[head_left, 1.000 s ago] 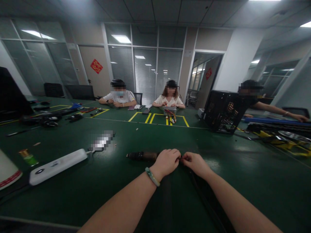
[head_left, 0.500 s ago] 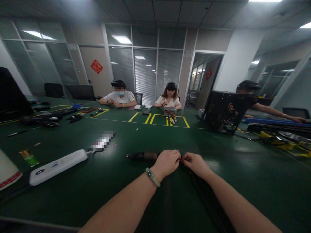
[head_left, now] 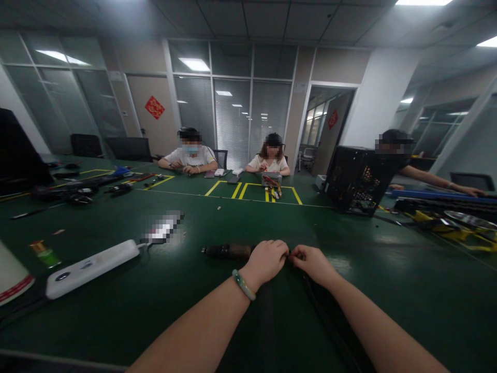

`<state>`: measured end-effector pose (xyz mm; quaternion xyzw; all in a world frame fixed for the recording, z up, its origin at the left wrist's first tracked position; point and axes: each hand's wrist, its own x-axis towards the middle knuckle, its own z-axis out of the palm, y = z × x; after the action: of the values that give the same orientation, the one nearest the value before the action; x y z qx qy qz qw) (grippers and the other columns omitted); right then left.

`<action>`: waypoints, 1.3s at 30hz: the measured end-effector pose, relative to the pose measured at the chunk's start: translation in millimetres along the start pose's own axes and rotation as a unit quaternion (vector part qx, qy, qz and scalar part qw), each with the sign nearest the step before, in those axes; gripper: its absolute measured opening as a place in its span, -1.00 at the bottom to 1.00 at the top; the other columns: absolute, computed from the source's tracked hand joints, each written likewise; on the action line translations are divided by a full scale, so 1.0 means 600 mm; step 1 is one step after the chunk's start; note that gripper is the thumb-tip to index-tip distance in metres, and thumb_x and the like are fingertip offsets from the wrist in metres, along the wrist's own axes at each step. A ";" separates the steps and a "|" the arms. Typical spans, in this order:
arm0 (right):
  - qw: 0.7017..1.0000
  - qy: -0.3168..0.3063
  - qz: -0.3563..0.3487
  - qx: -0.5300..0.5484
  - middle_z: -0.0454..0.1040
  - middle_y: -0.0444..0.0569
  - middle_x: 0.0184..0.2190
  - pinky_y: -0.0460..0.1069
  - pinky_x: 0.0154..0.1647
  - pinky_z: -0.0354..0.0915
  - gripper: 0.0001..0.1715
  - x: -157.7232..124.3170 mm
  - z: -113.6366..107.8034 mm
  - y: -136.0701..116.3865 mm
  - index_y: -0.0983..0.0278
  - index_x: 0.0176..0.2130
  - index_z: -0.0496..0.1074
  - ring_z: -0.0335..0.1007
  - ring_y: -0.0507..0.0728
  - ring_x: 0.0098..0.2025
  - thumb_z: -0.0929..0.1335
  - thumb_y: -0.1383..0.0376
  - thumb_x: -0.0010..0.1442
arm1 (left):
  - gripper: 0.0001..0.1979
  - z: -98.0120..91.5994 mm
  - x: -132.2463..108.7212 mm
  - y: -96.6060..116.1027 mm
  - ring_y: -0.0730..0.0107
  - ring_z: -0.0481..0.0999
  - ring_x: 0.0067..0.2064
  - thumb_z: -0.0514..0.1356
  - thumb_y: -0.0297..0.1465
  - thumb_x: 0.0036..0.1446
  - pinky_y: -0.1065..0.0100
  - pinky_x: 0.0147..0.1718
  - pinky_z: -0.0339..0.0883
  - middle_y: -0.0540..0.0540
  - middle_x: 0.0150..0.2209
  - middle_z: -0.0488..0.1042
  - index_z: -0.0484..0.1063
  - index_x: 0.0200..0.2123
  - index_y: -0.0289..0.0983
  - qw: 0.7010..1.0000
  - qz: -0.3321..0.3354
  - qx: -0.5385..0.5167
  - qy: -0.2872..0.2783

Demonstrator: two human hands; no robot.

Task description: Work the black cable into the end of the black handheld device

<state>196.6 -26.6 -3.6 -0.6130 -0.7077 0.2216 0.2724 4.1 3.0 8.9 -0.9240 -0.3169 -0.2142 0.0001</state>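
Nearest, a dark cord runs up the green table to beneath the right hand. That hand's thumb and fingertips are pinched together near the left hand; I cannot tell what sits between them. The left hand, a bangle at its wrist, is closed over one end of a dark cylindrical tool, which lies on the table with its tip pointing left. Off to the left are a red-banded white container, a white power strip and a small green bottle. Farther off, right of centre, stands a black computer case. Across the table, two people sit near a grey box with coloured wires; a third, behind the case, stretches an arm rightward.
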 end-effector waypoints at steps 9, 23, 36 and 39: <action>1.000 0.007 -0.007 -0.012 0.51 -0.13 -0.50 -0.10 -0.49 0.14 -0.81 -0.001 -0.002 -0.004 0.25 -0.36 0.49 0.37 0.05 -0.48 0.33 0.20 0.13 | -0.87 -0.001 0.000 0.000 0.33 0.42 -0.13 0.12 -0.45 0.19 0.29 -0.13 0.25 -0.03 -0.15 0.42 0.34 -0.18 -0.20 1.000 0.003 0.005 -0.005; 1.000 0.004 -0.005 -0.005 0.53 -0.12 -0.48 -0.10 -0.48 0.15 -0.81 -0.002 -0.002 -0.005 0.25 -0.35 0.49 0.37 0.06 -0.46 0.33 0.20 0.13 | -0.90 0.005 -0.001 -0.003 0.33 0.42 -0.16 0.11 -0.45 0.19 0.29 -0.14 0.25 -0.03 -0.17 0.43 0.35 -0.20 -0.20 1.000 0.006 -0.010 0.011; 1.000 0.003 -0.009 -0.012 0.52 -0.13 -0.48 -0.10 -0.48 0.15 -0.81 -0.002 -0.003 -0.006 0.24 -0.36 0.49 0.35 0.05 -0.47 0.33 0.20 0.14 | -0.88 0.001 0.000 0.000 0.33 0.41 -0.13 0.12 -0.43 0.20 0.29 -0.13 0.25 -0.02 -0.15 0.42 0.34 -0.17 -0.20 1.000 0.002 0.001 -0.002; 1.000 0.007 -0.015 -0.023 0.50 -0.14 -0.51 -0.11 -0.49 0.12 -0.80 0.000 0.000 -0.001 0.25 -0.36 0.49 0.33 0.04 -0.48 0.32 0.20 0.14 | -0.92 0.004 0.002 -0.001 0.32 0.41 -0.15 0.12 -0.43 0.20 0.29 -0.13 0.24 -0.03 -0.18 0.43 0.36 -0.22 -0.21 1.000 0.002 0.013 -0.008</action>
<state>196.2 -26.7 -3.2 -0.6103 -0.7194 0.1969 0.2668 5.6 4.3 6.9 -0.9260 -0.3182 -0.2029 0.0099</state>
